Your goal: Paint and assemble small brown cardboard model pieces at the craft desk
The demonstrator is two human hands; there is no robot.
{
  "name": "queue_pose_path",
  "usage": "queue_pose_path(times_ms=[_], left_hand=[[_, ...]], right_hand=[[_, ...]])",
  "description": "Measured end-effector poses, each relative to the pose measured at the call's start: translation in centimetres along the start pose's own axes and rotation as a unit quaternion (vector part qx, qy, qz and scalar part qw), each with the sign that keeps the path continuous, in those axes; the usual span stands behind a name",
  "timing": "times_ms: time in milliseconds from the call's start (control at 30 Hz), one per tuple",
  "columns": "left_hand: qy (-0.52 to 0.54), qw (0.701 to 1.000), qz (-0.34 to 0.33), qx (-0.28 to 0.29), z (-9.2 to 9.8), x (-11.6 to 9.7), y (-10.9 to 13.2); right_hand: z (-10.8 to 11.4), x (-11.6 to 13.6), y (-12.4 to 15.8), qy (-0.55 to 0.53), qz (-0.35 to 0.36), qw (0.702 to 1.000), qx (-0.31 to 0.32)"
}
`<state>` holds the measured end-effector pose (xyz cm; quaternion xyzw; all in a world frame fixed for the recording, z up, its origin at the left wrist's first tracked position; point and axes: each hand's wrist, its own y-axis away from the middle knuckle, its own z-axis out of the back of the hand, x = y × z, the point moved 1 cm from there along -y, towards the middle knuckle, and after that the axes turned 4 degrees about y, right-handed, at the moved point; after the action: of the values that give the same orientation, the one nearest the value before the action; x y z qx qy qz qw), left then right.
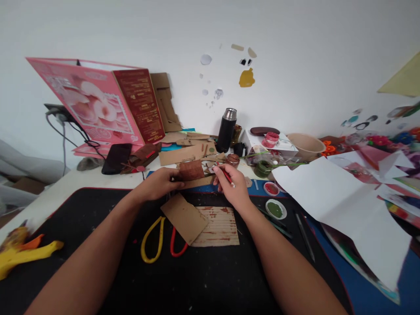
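Note:
My left hand (pixel 164 181) pinches the left end of a brown-painted cardboard piece (pixel 191 170) and holds it above the back edge of the black mat. Close by on the right, my right hand (pixel 231 183) is closed around a thin red pen-like stick (pixel 226 175); whether it is a brush or a pencil I cannot tell. Below the hands, a plain cardboard piece (pixel 184 218) partly covers a corrugated one (pixel 218 225) streaked with brown paint. Scissors with one yellow handle (pixel 152 240) and one red handle lie partly under that plain piece.
Behind the hands stand a black thermos (pixel 227 130) and an open jar of brown paint (pixel 232 160). Lids with red paint (pixel 271 188) and green paint (pixel 276 209) lie to the right, near white paper (pixel 334 201). A yellow tool (pixel 29 251) rests at far left.

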<state>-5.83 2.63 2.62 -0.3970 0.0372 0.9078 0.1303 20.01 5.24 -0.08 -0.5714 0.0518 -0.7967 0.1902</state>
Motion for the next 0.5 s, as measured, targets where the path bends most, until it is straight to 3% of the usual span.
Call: queue_pose_path(times_ms=[300,500], left_hand=[[-0.09,0.995,-0.034,-0.013,-1.2,-1.3,0.2],[-0.092,0.995,-0.039,-0.01,-1.5,-1.9,0.2]], right_hand=[[-0.6,0.2,0.3,0.03,-0.004,0.999,0.026],[-0.7,0.0,0.3,0.02,-0.014,0.999,0.026]])
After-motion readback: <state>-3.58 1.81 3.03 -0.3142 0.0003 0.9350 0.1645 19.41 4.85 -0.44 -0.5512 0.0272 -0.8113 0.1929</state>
